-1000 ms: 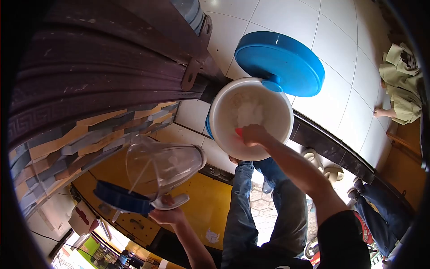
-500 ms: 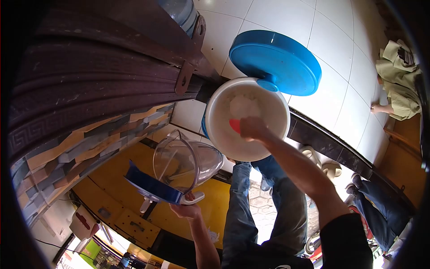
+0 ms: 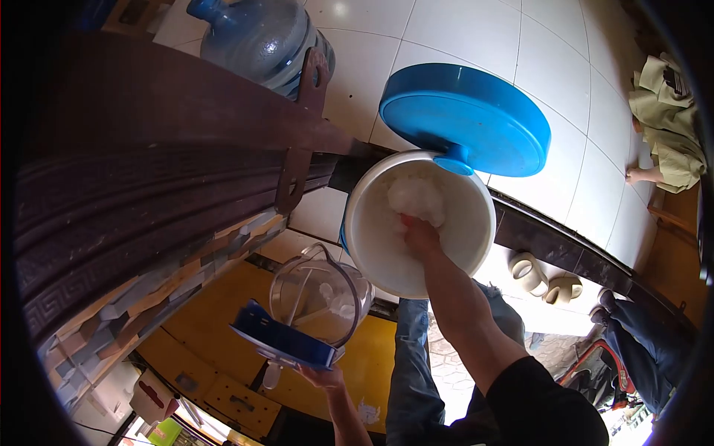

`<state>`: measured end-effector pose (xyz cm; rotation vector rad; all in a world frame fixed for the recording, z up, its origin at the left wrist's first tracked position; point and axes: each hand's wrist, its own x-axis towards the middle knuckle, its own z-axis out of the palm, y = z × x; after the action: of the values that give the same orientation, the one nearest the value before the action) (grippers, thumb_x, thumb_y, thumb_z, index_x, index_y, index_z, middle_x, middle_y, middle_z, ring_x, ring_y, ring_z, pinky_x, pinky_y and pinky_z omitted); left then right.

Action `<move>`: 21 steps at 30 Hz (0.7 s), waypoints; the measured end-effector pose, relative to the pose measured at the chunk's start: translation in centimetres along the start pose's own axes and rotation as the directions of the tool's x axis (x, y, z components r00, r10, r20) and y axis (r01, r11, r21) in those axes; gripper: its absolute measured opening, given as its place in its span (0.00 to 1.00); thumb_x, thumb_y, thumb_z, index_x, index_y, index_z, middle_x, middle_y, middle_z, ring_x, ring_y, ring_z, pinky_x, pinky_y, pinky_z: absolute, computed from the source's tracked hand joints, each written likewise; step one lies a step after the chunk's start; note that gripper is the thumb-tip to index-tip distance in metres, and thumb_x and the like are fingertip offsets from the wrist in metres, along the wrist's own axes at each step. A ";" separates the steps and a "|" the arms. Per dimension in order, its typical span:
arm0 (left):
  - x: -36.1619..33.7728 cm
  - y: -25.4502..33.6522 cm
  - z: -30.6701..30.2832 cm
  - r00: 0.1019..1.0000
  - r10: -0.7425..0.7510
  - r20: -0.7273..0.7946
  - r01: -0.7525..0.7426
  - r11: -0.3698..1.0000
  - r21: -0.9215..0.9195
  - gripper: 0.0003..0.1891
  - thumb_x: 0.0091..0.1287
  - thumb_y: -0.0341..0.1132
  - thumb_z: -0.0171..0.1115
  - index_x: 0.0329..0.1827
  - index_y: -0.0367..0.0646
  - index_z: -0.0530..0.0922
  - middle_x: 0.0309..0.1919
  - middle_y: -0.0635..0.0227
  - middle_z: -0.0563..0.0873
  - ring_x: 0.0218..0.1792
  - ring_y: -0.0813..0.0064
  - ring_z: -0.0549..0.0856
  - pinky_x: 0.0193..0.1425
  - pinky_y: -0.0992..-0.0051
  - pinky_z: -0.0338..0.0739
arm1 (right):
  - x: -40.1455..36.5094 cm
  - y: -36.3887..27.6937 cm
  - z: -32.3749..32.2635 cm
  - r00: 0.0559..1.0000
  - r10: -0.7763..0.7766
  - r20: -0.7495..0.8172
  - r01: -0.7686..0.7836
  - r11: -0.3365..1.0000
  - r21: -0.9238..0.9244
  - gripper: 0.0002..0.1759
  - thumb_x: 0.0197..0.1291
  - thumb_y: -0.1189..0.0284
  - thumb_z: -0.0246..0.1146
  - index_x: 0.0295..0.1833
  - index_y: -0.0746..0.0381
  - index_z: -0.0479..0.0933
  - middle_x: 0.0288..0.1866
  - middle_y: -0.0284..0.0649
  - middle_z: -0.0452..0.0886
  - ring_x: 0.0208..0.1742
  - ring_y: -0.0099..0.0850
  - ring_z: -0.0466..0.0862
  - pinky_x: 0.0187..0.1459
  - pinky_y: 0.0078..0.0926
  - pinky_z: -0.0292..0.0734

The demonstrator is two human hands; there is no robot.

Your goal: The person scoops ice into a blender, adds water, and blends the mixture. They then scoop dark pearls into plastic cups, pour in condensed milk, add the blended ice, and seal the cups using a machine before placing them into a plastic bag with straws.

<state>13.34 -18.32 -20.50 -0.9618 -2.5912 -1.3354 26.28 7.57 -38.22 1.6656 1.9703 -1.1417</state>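
My right hand (image 3: 422, 239) is inside a large white tub (image 3: 379, 269), closed round a red scoop (image 3: 406, 220) that is mostly hidden. White chunks that look like ice (image 3: 416, 199) lie in the tub beside the scoop. The blue lid (image 3: 468, 123) leans open at the tub's far rim. Lower left, my left hand (image 3: 323, 377) supports a clear plastic container (image 3: 316, 297) by its blue base (image 3: 282, 338). The container is tilted, with a few pale pieces inside.
A large water bottle (image 3: 260, 44) lies at the upper left beside a dark metal shutter (image 3: 178, 163). Sandals (image 3: 528, 273) are right of the tub. A person's leg (image 3: 645, 175) shows at far right, another's dark trousers (image 3: 643, 334) below.
My right hand and the red scoop have moved next to the white chunks. Pale pieces now show in the clear container. The view has shifted, showing more of the water bottle.
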 end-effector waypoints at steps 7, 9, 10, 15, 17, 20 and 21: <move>1.4 2.9 0.2 0.911 0.392 0.124 -0.411 0.877 0.249 0.26 0.56 0.35 0.64 0.53 0.35 0.64 0.44 0.58 0.73 0.37 0.65 0.78 0.37 0.71 0.76 | 4.0 -0.6 3.2 0.992 0.093 0.088 -0.122 0.904 0.411 0.27 0.46 0.56 0.62 0.55 0.46 0.71 0.47 0.49 0.76 0.49 0.42 0.77 0.50 0.34 0.71; 1.0 2.0 0.0 0.917 0.389 0.084 -0.397 0.880 0.262 0.26 0.56 0.36 0.64 0.53 0.35 0.63 0.44 0.57 0.73 0.37 0.63 0.79 0.39 0.69 0.77 | 3.5 -2.1 1.2 0.977 0.189 0.103 -0.215 0.867 0.449 0.26 0.46 0.56 0.61 0.54 0.48 0.73 0.46 0.49 0.77 0.49 0.42 0.77 0.51 0.34 0.70; 1.1 1.7 -0.4 0.909 0.402 0.110 -0.416 0.876 0.243 0.27 0.56 0.35 0.64 0.54 0.34 0.61 0.45 0.56 0.73 0.39 0.62 0.79 0.41 0.68 0.77 | 2.8 -2.5 -0.1 0.981 0.169 0.098 -0.195 0.832 0.520 0.24 0.47 0.57 0.61 0.52 0.50 0.74 0.44 0.50 0.78 0.48 0.42 0.77 0.50 0.34 0.71; 0.6 0.3 -1.1 0.886 0.459 0.067 -0.464 0.874 0.141 0.28 0.56 0.30 0.62 0.57 0.34 0.58 0.47 0.50 0.73 0.43 0.56 0.78 0.46 0.61 0.77 | 2.5 -0.8 -0.5 0.983 0.115 -0.143 -0.010 0.811 0.584 0.15 0.52 0.64 0.59 0.44 0.57 0.79 0.38 0.50 0.81 0.44 0.39 0.80 0.45 0.28 0.72; 1.0 0.3 -2.0 0.852 0.477 0.215 -0.515 0.837 0.183 0.30 0.57 0.26 0.60 0.60 0.38 0.56 0.50 0.46 0.70 0.47 0.50 0.76 0.46 0.57 0.76 | 2.8 0.2 -1.5 0.997 0.034 -0.069 0.009 0.839 0.543 0.14 0.53 0.67 0.57 0.45 0.59 0.79 0.38 0.48 0.81 0.43 0.34 0.81 0.44 0.26 0.72; 3.0 2.3 -1.3 0.824 0.535 0.186 -0.566 0.790 0.234 0.29 0.58 0.26 0.59 0.61 0.41 0.57 0.51 0.45 0.68 0.49 0.47 0.74 0.45 0.56 0.77 | 2.3 0.9 -3.9 0.987 -0.141 -0.081 0.162 0.811 0.562 0.14 0.53 0.68 0.58 0.45 0.59 0.79 0.36 0.46 0.82 0.38 0.28 0.81 0.41 0.25 0.73; 3.1 2.2 -1.7 0.822 0.543 0.174 -0.570 0.789 0.230 0.29 0.58 0.26 0.59 0.61 0.41 0.57 0.51 0.45 0.68 0.49 0.47 0.74 0.45 0.56 0.77 | 1.8 0.8 -5.3 0.985 -0.145 -0.095 0.173 0.811 0.559 0.14 0.53 0.68 0.58 0.45 0.59 0.79 0.36 0.46 0.82 0.38 0.28 0.81 0.41 0.25 0.73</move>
<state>11.76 -17.08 -16.84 -1.5992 -2.1843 -0.7663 27.90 12.69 -36.36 1.8213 1.9419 -1.9211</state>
